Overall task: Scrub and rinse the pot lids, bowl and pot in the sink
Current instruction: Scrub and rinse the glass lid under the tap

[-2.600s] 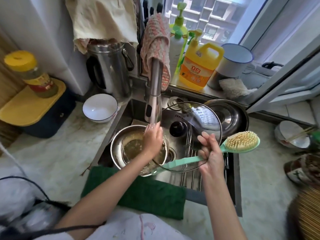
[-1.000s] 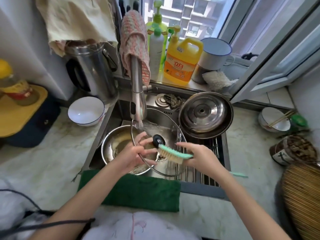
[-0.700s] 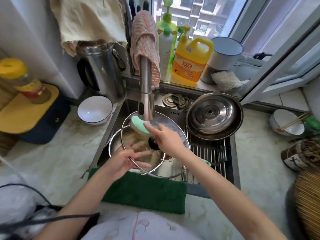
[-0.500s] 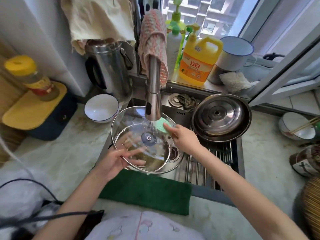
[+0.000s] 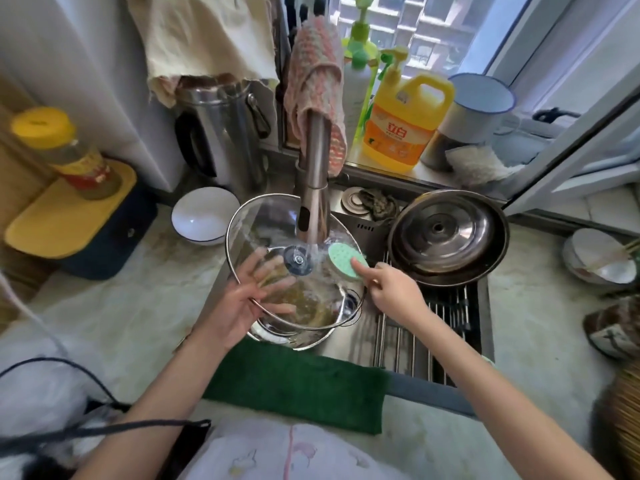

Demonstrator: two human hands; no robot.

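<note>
Held mid-frame under the tap's (image 5: 313,188) stream, over the pot (image 5: 301,341): glass lid (image 5: 277,223) — light, stiff, wet-slick, breakable. Carried on flat, splayed left hand (image 5: 235,310); likely safer pinched at its metal rim. Clasped in right hand (image 5: 391,292) — scrub brush (image 5: 347,260), pressed on glass.

**Bystanders at the edges**

On the windowsill (image 5: 427,177) a yellow detergent jug (image 5: 403,124) stands between a white pump bottle (image 5: 354,88) with a green head and a white enamel mug (image 5: 471,116) with a blue rim. A pale rag (image 5: 478,166) lies just beside the mug. A steel kettle (image 5: 225,140) stands on the counter (image 5: 114,306) at the back left, with a beige cloth (image 5: 204,39) draped over its top. Further left, a jar (image 5: 69,157) with a yellow lid sits on a yellow-topped dark box (image 5: 62,220). A dark green mat (image 5: 298,382) lies along the counter's near edge.
</note>
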